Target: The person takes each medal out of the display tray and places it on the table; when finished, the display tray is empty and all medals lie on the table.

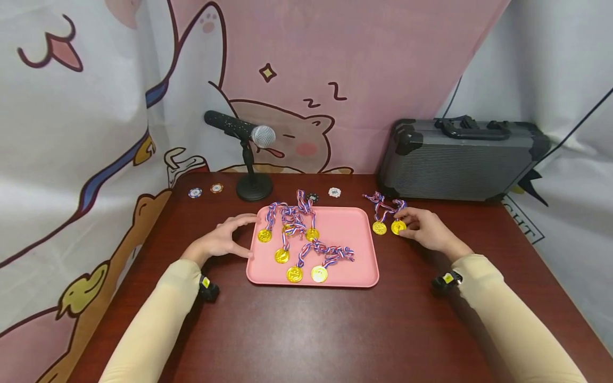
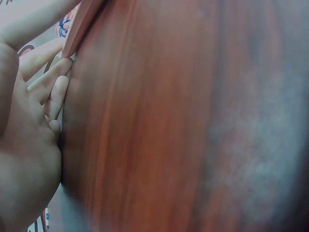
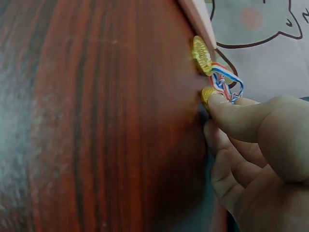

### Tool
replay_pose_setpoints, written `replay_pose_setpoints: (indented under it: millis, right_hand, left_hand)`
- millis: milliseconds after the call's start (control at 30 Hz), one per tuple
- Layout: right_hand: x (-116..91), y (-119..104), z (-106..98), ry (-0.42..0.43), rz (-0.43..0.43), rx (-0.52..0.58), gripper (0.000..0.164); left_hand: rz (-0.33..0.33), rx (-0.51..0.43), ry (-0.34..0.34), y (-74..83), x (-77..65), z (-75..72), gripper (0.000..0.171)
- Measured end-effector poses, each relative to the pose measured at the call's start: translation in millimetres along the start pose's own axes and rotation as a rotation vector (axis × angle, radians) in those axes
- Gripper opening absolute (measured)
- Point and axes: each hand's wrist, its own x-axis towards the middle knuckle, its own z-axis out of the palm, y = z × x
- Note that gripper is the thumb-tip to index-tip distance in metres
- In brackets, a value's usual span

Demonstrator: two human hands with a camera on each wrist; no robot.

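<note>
A pink tray (image 1: 356,266) lies on the table with several gold medals (image 1: 319,274) on it, their red, white and blue ribbons (image 1: 335,252) knotted. My left hand (image 1: 224,238) is at the tray's left side, its fingers and thumb spread along the rim; the left wrist view shows fingertips at the tray edge (image 2: 77,31). Beyond the tray's right side, my right hand (image 1: 428,230) pinches a gold medal (image 1: 398,227) near its ribbon. Another gold medal (image 1: 379,228) lies just left of it. In the right wrist view, the thumb covers part of the pinched medal (image 3: 206,95).
A black microphone (image 1: 239,130) on a round stand is behind the tray. To the back right stands a grey hard case (image 1: 445,165). Poker chips lie along the back: a blue one (image 1: 195,193), an orange one (image 1: 217,188), a black one (image 1: 313,197) and a white one (image 1: 334,192).
</note>
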Motion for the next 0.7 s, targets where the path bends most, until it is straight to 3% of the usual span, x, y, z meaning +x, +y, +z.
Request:
replay_pose_setpoints:
  millis: [233,567,700]
  right_hand:
    - [0,-2,2,0.003,-0.028,-0.096,0.038]
    - [1,-7,0,0.012,-0.057,-0.127,0.038]
    - [2,-12,-3,0.052,-0.054,-0.162,0.037]
  left_hand:
    - [0.005,0.008,0.003,-1.1,0.7,0.3,0.096]
    - [0.004,-0.006,0.001,0.8,-0.6,0.3,0.095]
    - [0.001,-0.009,0.001,1.8,-1.0,-0.2,0.095]
